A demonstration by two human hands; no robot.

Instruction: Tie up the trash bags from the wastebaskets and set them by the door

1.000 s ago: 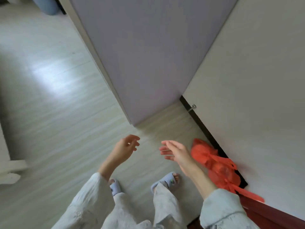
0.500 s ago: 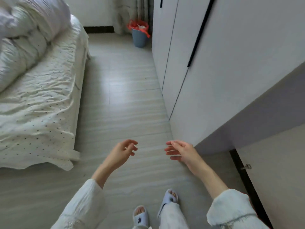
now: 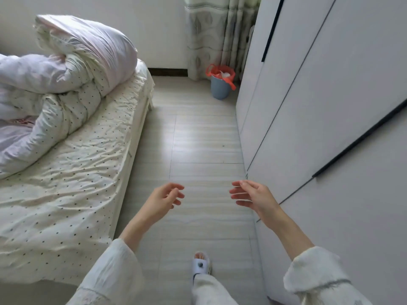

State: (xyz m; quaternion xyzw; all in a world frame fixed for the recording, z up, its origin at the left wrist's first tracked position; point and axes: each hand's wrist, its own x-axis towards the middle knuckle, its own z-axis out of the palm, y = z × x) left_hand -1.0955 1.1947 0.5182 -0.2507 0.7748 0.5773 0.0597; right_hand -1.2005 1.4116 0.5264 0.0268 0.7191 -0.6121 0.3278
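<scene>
The view has swung from the door corner, losing the tied orange bag, toward the far wastebasket (image 3: pixel 220 88), now nearer.

bed (image 3: pixel 72 172) left | pale floor (image 3: pixel 204 150) | white wardrobe (image 3: pixel 330 106) right | curtain (image 3: pixel 218 34)

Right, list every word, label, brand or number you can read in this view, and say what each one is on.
No readable text in this view.
Slipper: a small dark mark on the strap, too small to tell whether it is a logo.
Blue wastebasket and its orange trash bag: no print visible.
Wardrobe, curtain and bed sheet: only lines, a leaf pattern and dots, no writing.
</scene>
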